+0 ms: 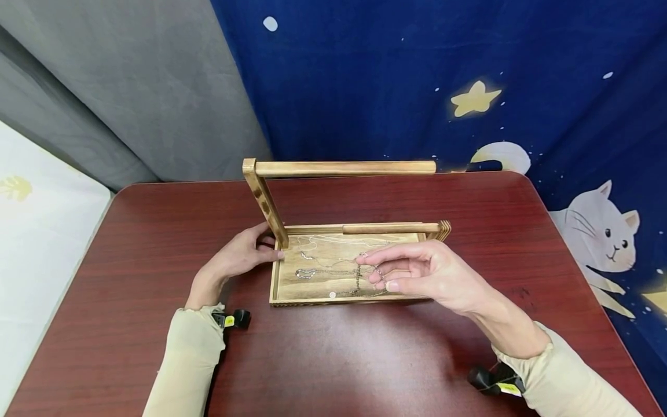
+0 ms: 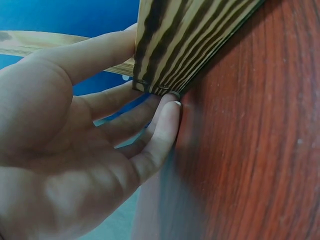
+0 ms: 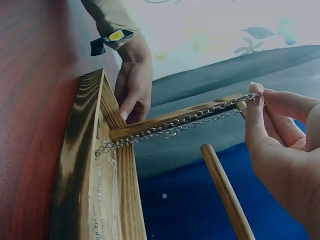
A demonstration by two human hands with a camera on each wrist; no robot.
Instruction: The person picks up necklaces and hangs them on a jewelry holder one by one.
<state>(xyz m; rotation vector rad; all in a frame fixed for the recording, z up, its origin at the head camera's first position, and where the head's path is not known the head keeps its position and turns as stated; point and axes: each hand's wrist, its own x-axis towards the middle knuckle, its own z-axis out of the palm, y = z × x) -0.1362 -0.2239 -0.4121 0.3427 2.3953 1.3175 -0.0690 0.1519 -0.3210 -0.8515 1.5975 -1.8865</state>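
My right hand (image 1: pixel 438 272) pinches a silver chain necklace (image 3: pixel 150 134) between thumb and index finger. Two strands slope from the fingertips down into a wooden jewelry stand's tray (image 1: pixel 302 302). At the tray's left end, my left hand (image 1: pixel 239 252) grips the wood, its thumb over the rim. The left wrist view shows that hand's fingers (image 2: pixel 160 127) at the tray's lower corner. Other thin necklaces lie on the tray floor, among them one with a silvery looped piece (image 1: pixel 305 273) and one with a small round white pendant (image 1: pixel 332 295).
A wooden post (image 1: pixel 267 202) rises from the tray's left side and carries a high horizontal bar (image 1: pixel 344 168). A lower bar (image 1: pixel 391 229) runs along the back to a short right post (image 1: pixel 444 230). The stand sits on a reddish-brown table (image 1: pixel 333 359), with curtains (image 1: pixel 365 87) behind.
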